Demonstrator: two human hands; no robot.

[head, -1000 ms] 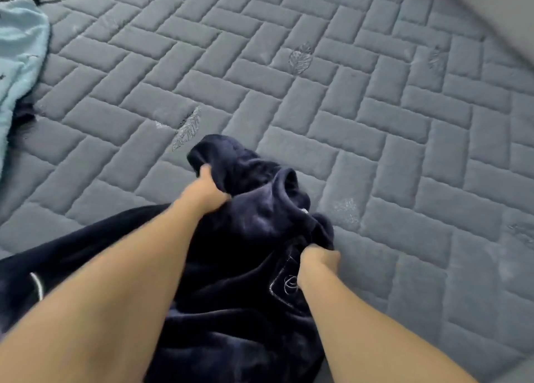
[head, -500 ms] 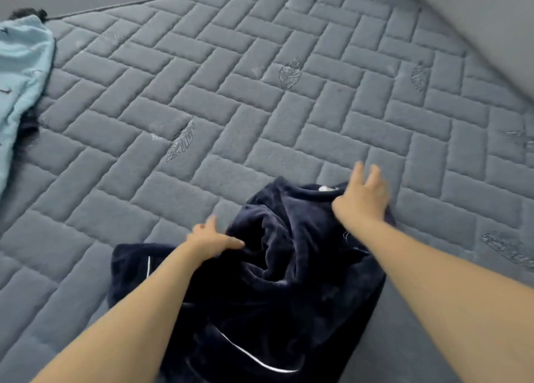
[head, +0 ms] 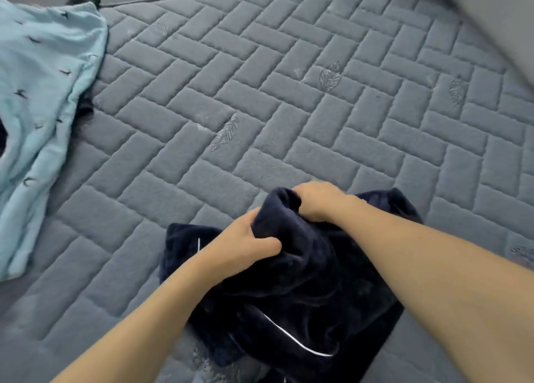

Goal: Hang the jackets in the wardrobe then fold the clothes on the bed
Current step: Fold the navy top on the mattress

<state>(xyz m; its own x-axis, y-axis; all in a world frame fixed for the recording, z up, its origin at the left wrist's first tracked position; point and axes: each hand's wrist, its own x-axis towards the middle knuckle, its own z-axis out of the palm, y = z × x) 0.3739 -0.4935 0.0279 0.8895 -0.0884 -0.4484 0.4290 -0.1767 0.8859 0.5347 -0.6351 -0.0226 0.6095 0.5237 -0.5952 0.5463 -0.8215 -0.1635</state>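
Plush navy velvet garment (head: 303,290), matt quilted grey bedcover (head: 260,94), light-blue cloth (head: 43,94)

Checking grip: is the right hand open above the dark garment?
No: the right hand and left hand both grip the dark garment.

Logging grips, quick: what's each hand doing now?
Left hand: closed, gripping the navy garment.
Right hand: closed, gripping the same garment.

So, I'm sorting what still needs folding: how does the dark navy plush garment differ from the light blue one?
The dark navy plush garment with thin white piping is bunched up near the bed's front, gripped by the left hand and right hand. The light blue thin cotton garment with small dark bird prints lies spread loosely at the far left, untouched. Both rest unfolded on the grey quilted bed cover.
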